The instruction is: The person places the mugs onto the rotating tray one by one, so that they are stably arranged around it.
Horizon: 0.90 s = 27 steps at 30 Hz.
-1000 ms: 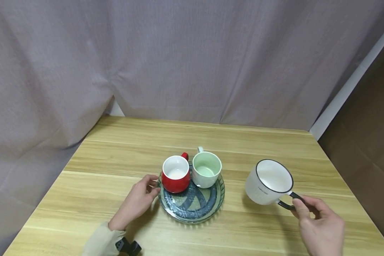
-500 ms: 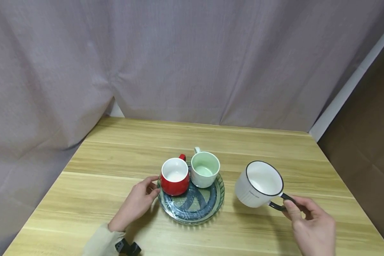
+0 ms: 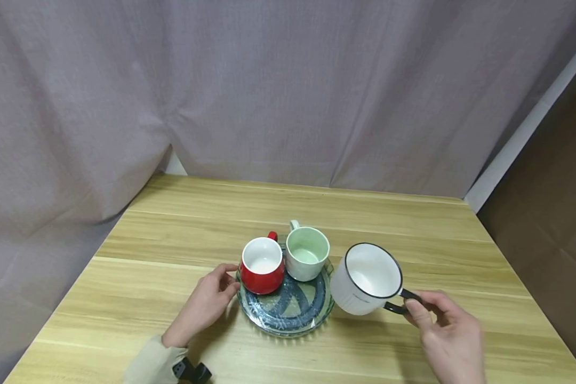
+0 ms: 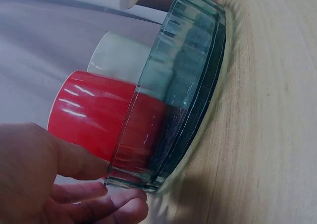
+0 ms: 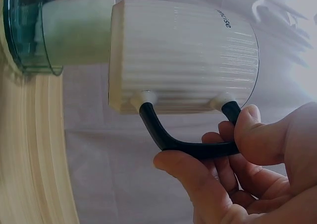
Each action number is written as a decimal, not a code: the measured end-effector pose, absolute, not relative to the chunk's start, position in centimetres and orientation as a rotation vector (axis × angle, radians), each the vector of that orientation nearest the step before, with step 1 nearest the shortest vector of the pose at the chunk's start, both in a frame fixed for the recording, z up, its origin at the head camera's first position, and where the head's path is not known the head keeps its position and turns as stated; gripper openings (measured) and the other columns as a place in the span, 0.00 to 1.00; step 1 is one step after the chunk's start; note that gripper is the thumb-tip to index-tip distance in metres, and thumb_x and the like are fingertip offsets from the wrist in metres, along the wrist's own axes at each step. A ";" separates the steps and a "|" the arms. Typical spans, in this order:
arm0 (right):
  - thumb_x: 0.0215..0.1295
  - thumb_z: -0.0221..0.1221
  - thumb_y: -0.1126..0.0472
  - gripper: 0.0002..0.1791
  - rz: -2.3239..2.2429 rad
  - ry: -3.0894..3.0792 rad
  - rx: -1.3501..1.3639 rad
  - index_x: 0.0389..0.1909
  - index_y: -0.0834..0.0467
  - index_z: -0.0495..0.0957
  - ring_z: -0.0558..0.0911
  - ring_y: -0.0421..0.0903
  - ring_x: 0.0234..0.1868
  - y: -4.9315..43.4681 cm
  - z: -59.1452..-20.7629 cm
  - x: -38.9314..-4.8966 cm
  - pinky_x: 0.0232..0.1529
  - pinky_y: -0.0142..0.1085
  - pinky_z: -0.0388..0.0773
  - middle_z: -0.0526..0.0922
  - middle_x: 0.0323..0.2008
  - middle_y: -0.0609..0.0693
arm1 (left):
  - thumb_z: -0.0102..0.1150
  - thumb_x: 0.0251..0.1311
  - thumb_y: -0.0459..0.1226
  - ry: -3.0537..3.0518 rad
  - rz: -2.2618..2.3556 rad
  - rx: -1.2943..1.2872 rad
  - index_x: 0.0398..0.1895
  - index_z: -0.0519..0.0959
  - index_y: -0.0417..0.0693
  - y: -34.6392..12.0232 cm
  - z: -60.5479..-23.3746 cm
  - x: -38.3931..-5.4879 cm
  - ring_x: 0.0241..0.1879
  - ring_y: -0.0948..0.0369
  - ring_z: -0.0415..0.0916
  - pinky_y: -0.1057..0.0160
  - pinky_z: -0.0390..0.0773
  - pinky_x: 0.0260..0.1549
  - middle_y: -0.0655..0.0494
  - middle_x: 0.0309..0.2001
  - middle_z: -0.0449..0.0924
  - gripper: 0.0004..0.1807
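Observation:
My right hand (image 3: 448,333) grips the black handle of a white mug (image 3: 357,296) with a dark rim. The mug is held up above the table; in the head view it overlaps the right edge of a round glass plate (image 3: 288,329). On that plate, a red mug (image 3: 263,278) with a white inside stands beside a pale green mug (image 3: 307,266), both upright with handles pointing back. My left hand (image 3: 206,298) pinches the plate's left rim, as the left wrist view shows thumb and fingers on the glass wall (image 4: 173,75).
The plate rests on a wooden table (image 3: 173,229). A grey curtain (image 3: 269,90) hangs along the back and left side. At the right stands a brown panel (image 3: 547,202). A small black device (image 3: 192,370) sits on the left wrist.
My right hand has carried the white mug leftward, from well right of the plate to its right edge. The left hand keeps its place; the red mug has shifted slightly on the plate.

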State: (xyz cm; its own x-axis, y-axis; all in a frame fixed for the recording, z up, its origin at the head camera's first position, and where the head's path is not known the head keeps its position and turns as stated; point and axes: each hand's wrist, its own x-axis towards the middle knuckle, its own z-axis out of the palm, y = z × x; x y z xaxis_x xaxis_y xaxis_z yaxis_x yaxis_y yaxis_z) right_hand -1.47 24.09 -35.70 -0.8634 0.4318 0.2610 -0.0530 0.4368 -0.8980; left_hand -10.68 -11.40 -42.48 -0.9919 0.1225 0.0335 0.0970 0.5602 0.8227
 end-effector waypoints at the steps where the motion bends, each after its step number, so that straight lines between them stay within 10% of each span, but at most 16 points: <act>1: 0.57 0.63 0.77 0.05 1.421 -2.243 -0.305 0.35 0.70 0.81 0.84 0.34 0.36 24.0 -35.7 -1.5 0.34 0.31 0.83 0.84 0.32 0.45 | 0.60 0.59 0.29 2.749 1.449 0.193 0.55 0.75 0.37 -11.4 -42.5 -10.7 0.31 0.62 0.74 0.61 0.77 0.34 0.57 0.29 0.78 0.19; 17: 0.55 0.64 0.77 0.07 1.382 -2.358 -0.087 0.33 0.65 0.82 0.83 0.37 0.32 22.0 -35.8 -2.0 0.30 0.28 0.83 0.83 0.32 0.48 | 0.59 0.60 0.29 2.741 1.446 0.187 0.55 0.75 0.37 -11.3 -42.3 -10.6 0.31 0.62 0.74 0.61 0.77 0.34 0.56 0.29 0.78 0.19; 27: 0.53 0.66 0.75 0.10 1.412 -2.385 0.061 0.31 0.57 0.83 0.77 0.39 0.28 21.1 -36.2 -2.5 0.16 0.31 0.66 0.83 0.31 0.49 | 0.59 0.60 0.29 2.728 1.447 0.190 0.55 0.75 0.37 -11.2 -42.2 -10.6 0.31 0.62 0.74 0.61 0.77 0.34 0.56 0.30 0.77 0.19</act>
State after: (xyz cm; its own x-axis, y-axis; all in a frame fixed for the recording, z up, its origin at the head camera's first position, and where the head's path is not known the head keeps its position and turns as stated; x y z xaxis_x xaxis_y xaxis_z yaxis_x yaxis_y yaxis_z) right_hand -2.47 21.09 -36.18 -0.9317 0.1475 0.3319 -0.2201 0.4977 -0.8390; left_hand -10.64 -11.15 -42.23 -0.9913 0.1305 0.0149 0.0856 0.5552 0.8273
